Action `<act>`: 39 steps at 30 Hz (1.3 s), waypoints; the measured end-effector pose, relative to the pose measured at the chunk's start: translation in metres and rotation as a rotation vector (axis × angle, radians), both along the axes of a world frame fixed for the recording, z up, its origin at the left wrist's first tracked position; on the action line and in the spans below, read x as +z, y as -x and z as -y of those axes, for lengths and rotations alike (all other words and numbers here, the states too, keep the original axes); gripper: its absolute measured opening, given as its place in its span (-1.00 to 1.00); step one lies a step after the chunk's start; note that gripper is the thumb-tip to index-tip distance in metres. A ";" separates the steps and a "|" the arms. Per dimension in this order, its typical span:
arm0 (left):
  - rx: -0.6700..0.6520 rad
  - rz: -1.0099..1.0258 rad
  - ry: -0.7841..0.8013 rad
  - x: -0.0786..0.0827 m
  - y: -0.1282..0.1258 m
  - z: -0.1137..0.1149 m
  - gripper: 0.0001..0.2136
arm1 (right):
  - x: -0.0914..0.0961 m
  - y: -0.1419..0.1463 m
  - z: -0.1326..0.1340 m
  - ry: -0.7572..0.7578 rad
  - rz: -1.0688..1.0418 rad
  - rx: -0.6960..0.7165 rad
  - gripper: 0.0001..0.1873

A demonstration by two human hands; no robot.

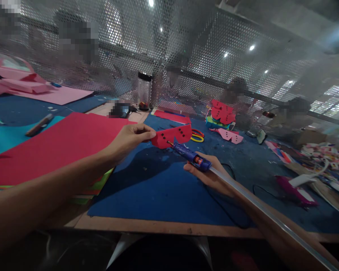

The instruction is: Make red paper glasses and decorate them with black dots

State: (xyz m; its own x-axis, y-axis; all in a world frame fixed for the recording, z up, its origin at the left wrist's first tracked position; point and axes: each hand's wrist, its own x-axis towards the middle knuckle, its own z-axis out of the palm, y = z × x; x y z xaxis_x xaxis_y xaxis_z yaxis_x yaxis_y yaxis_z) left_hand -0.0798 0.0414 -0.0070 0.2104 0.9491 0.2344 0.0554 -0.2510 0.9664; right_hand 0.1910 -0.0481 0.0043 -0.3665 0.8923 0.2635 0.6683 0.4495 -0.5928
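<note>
My left hand (132,138) pinches the left edge of a red paper cut-out with black dots (173,135), holding it above the blue mat (158,188). In my right hand (211,173) I grip a blue glue gun (190,155) with a clear glue stick (260,209) trailing back along my forearm. The gun's nozzle touches the underside of the red cut-out.
A big red sheet (59,145) lies on coloured sheets at the left. Finished red and pink cut-outs (223,111) and yellow scissors (197,135) sit at the back. A jar (144,90) stands by the perforated metal screen (186,49). Paper scraps and a pink tool (296,190) crowd the right.
</note>
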 end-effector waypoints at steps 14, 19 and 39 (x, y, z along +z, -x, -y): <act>-0.007 -0.029 0.002 0.000 -0.001 0.003 -0.80 | -0.005 -0.001 -0.004 -0.095 0.084 0.049 -0.69; -0.006 -0.050 0.004 0.003 -0.002 0.005 -0.83 | -0.007 -0.001 -0.005 -0.100 0.072 0.059 -0.70; -0.034 -0.033 0.009 0.001 -0.002 0.003 -0.80 | -0.011 -0.005 -0.008 -0.120 0.086 0.068 -0.71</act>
State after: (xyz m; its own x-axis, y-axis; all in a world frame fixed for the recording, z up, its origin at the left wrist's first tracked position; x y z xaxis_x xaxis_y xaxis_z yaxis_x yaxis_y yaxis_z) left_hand -0.0782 0.0379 -0.0060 0.2503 0.9432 0.2185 0.0793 -0.2449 0.9663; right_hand 0.1958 -0.0403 -0.0070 -0.4510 0.8286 0.3318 0.6796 0.5598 -0.4741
